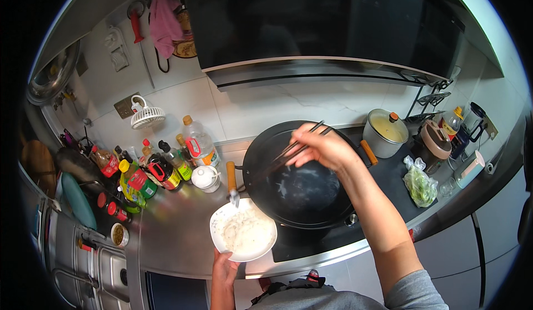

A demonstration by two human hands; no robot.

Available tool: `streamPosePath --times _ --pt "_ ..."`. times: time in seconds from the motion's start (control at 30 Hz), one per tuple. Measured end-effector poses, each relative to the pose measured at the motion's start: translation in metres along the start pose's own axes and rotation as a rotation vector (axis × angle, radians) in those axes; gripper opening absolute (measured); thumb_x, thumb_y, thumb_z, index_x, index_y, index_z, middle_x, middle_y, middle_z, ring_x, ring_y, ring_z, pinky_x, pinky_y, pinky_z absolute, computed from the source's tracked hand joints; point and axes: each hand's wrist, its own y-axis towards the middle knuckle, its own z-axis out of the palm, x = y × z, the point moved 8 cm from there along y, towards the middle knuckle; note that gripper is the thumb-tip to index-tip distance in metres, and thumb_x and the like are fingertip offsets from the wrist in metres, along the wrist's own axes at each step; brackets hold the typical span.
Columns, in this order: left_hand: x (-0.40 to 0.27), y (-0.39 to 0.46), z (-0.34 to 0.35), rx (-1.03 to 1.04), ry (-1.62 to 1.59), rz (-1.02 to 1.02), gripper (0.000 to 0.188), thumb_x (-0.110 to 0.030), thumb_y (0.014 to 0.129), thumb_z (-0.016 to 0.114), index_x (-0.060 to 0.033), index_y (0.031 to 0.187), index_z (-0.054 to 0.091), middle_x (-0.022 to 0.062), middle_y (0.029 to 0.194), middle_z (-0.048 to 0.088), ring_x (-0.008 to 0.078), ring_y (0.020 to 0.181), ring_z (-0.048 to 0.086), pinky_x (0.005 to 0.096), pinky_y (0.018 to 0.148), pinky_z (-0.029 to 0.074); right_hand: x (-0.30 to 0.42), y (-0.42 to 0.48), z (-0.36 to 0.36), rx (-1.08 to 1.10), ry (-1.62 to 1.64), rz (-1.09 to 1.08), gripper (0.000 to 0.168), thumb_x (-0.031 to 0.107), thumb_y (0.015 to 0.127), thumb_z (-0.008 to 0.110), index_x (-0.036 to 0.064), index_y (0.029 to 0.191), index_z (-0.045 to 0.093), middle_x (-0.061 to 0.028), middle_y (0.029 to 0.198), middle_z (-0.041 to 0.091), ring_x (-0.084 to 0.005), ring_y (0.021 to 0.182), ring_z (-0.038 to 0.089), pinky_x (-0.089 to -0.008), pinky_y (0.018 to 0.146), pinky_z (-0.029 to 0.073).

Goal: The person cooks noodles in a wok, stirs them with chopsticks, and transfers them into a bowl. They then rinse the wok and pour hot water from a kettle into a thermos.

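My left hand (226,266) grips the near rim of a white plate (216,222). Pale, whitish food (245,233) covers much of the plate, though I cannot tell exactly what it is. Over a large black wok (266,143), my right hand (318,145) holds a pair of dark chopsticks (287,149). Their lower ends blur against the wok's dark inside. At the wok's bottom lies some cloudy liquid with a few pale bits (300,185). The plate sits just beside the wok's near-left rim, in front of its wooden handle (231,176).
Several sauce bottles (166,172) and a white lidded jar (205,178) crowd the counter at left, beyond the steel sink (112,268). A lidded pot (385,133) and a plastic bag of greens (419,185) stand right. The range hood (325,26) overhangs the wok.
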Motion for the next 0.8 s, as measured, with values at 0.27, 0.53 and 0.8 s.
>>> streamPosePath --times 0.27,0.53,0.8 --pt "-0.002 -0.003 -0.009 -0.037 -0.012 0.004 0.071 -0.001 0.073 0.051 -0.0129 0.139 0.030 0.0148 0.137 0.040 0.0319 0.123 0.045 0.0457 0.094 0.046 -0.013 -0.008 -0.138 -0.483 -0.343 0.054 0.020 0.021 0.088 0.061 0.001 0.087 0.059 -0.0133 0.077 0.065 -0.0211 0.060 0.067 -0.0265 0.048 0.053" --pt "-0.008 -0.009 -0.017 -0.041 -0.005 0.035 0.072 0.000 0.073 0.051 -0.0140 0.140 0.029 0.0138 0.139 0.039 0.0316 0.124 0.044 0.0456 0.096 0.045 -0.120 -0.007 -0.209 -0.543 -0.248 0.316 0.023 0.023 0.089 0.059 0.001 0.090 0.057 -0.0178 0.079 0.066 -0.0303 0.063 0.068 -0.0353 0.048 0.056" --pt "-0.007 -0.007 -0.017 -0.065 -0.008 0.022 0.067 -0.001 0.073 0.051 -0.0120 0.137 0.034 0.0134 0.136 0.042 0.0307 0.123 0.045 0.0440 0.095 0.045 -0.163 0.018 -0.147 -0.300 0.044 0.429 0.019 0.023 0.091 0.057 0.004 0.088 0.056 -0.0193 0.083 0.067 -0.0315 0.075 0.069 -0.0341 0.058 0.058"
